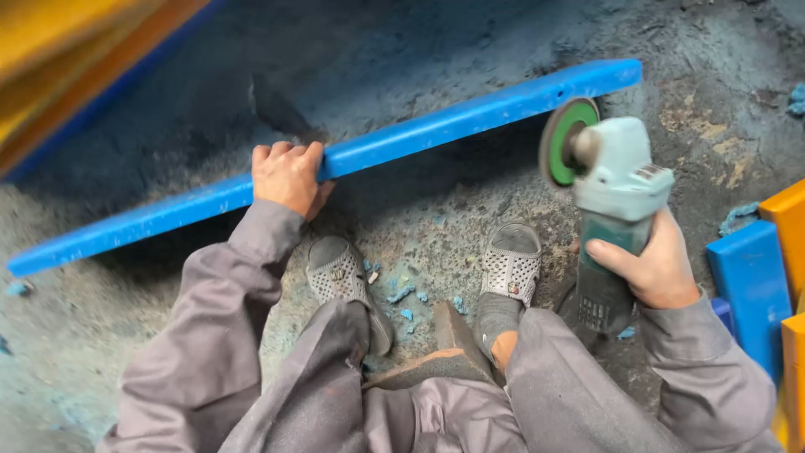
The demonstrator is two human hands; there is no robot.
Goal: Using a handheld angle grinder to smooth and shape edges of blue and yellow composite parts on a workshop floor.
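Head view: left hand [288, 176] grips the long blue bar [402, 138], fingers [285, 151] curled over its upper edge near mid-length. Bar lies tilted on the dusty floor [436, 226]. Right hand [650, 264] wraps the angle grinder [616, 201] body; its green disc [563, 141] sits just beside the bar's right end. Blue shavings [402, 294] below the bar, between two perforated shoes [340, 273].

Dusty grey floor [436, 33] strewn with blue shavings [402, 294].
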